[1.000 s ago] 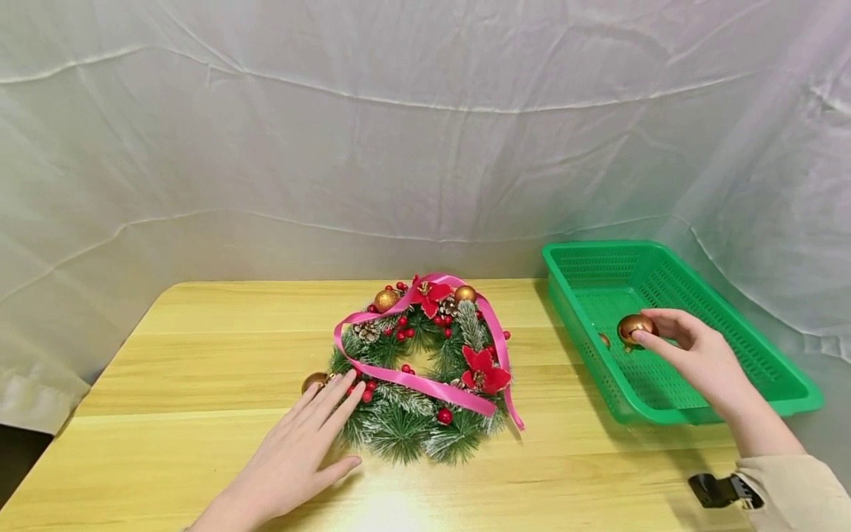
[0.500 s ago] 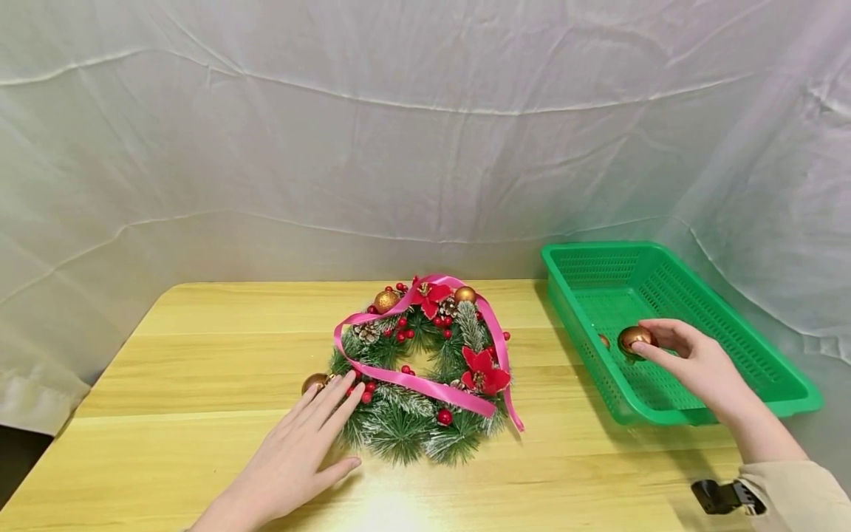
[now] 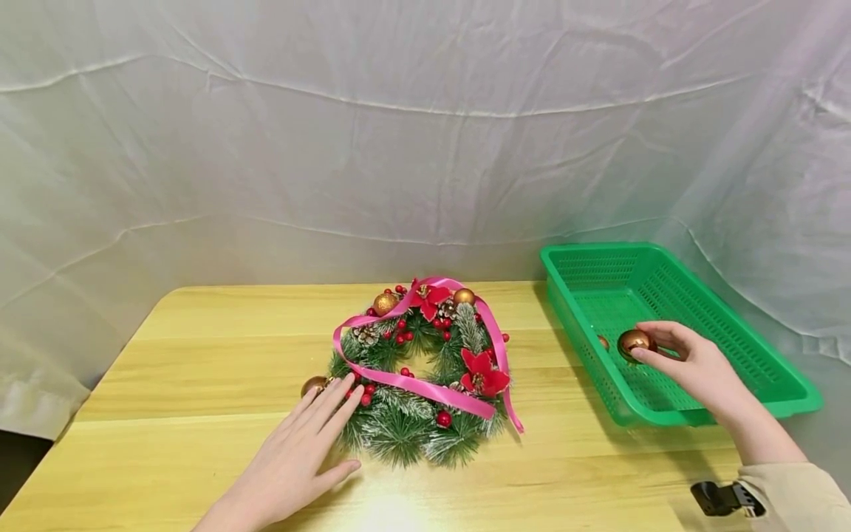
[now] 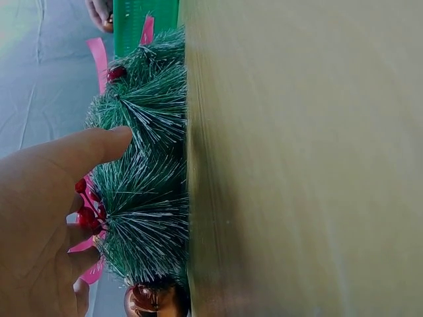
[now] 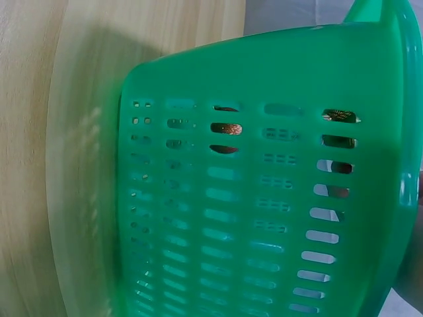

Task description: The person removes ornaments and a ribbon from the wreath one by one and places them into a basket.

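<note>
- Wreath [image 3: 397, 432], bottom centre of the frame: a ring of green needles lying flat on the yellow table [image 3: 199, 369].
- Left hand [image 3: 292, 458], lower left of centre: mine, back upward, fingers straight, thumb spread away; I rest my fingertips on the left edge of the ring, beside red berries [image 3: 368, 394], gripping nothing.
- Right hand [image 3: 698, 369], right of the frame: mine, thumb and bent fingers pinching the bauble, parted only by its width.
- Bauble [image 3: 634, 345], coppery and shiny: held within the outline of the green basket [image 3: 698, 303]; I cannot tell whether it touches the floor beneath.
- Small ball [image 3: 603, 342], coppery: at the left wall inside the same container, and glimpsed through the slots in the right wrist view.
- Brown ball [image 3: 312, 385]: at the ring's left side, just beyond my left fingertips; bottom edge of the left wrist view.
- Ribbon [image 3: 412, 383], pink: looped over the ring, one tail trailing past the needles at lower right.
- Red flowers [image 3: 484, 372]: one at the ring's top, one at its right.
- Gold balls [image 3: 385, 303]: two, flanking the upper flower.
- Cloth [image 3: 332, 148], greyish: upper half of the frame.
- Sleeve [image 3: 798, 495], beige: lower right corner, on my right arm.
</note>
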`<state>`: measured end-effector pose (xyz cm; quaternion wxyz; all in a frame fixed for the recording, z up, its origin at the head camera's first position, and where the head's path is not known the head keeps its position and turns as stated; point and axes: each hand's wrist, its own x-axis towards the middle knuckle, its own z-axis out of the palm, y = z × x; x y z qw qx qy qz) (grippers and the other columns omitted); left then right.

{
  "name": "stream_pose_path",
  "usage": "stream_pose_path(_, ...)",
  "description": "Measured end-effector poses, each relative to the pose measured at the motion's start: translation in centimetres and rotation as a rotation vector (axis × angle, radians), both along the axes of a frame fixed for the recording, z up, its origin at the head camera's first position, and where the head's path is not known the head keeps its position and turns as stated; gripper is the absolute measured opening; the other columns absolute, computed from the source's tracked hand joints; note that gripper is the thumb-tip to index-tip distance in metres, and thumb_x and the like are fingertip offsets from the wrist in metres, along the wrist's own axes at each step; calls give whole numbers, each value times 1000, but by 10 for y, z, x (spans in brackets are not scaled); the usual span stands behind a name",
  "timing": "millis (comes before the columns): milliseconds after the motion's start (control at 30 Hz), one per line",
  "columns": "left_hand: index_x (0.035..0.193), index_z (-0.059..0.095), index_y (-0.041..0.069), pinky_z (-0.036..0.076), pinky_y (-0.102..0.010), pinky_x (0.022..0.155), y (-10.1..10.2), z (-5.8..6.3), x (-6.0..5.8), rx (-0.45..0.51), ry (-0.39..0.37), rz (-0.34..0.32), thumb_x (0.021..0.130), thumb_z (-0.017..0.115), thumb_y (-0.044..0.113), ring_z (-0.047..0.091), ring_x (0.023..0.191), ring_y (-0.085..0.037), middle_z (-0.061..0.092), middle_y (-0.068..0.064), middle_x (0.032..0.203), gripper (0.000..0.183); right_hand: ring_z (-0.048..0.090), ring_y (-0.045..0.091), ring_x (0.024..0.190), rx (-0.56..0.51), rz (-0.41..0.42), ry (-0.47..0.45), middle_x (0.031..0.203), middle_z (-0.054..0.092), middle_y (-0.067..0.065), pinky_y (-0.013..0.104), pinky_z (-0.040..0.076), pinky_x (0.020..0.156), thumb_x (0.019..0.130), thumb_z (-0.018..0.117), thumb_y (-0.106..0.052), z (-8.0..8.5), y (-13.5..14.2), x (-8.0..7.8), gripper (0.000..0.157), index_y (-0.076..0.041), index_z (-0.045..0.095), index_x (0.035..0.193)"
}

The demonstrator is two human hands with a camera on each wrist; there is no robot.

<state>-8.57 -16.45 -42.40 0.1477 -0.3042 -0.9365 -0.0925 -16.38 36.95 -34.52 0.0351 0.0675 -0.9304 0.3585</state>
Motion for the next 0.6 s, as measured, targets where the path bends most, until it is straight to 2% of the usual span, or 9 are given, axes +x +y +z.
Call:
stream_pose_path(300, 153, 23, 12, 21, -47, 114, 0, -1, 0, 4, 19, 0, 83, 65, 54, 22, 142, -28, 15, -6, 159, 92, 41, -17, 104, 11, 2, 1, 124, 53, -4, 11, 44, 72, 93, 64, -31, -1, 1, -1, 51, -10, 48, 136)
stream_pose_path(467, 153, 23, 11, 23, -49, 113, 0, -1, 0, 6, 23, -1, 83, 65, 55, 23, 142, -28, 15, -6, 159, 92, 41, -16, 104, 14, 22, 7, 132, 50, 11, 9, 45, 75, 94, 62, -31, 0, -1, 1, 53, -8, 45, 138)
stream_pose_path(600, 153, 23, 11, 23, -50, 112, 0, 0, 0, 7, 21, 0, 83, 65, 55, 23, 142, -28, 15, -6, 159, 92, 41, -18, 103, 10, 26, 15, 133, 50, 12, 9, 45, 76, 94, 62, -32, 2, -4, 2, 53, -8, 45, 139)
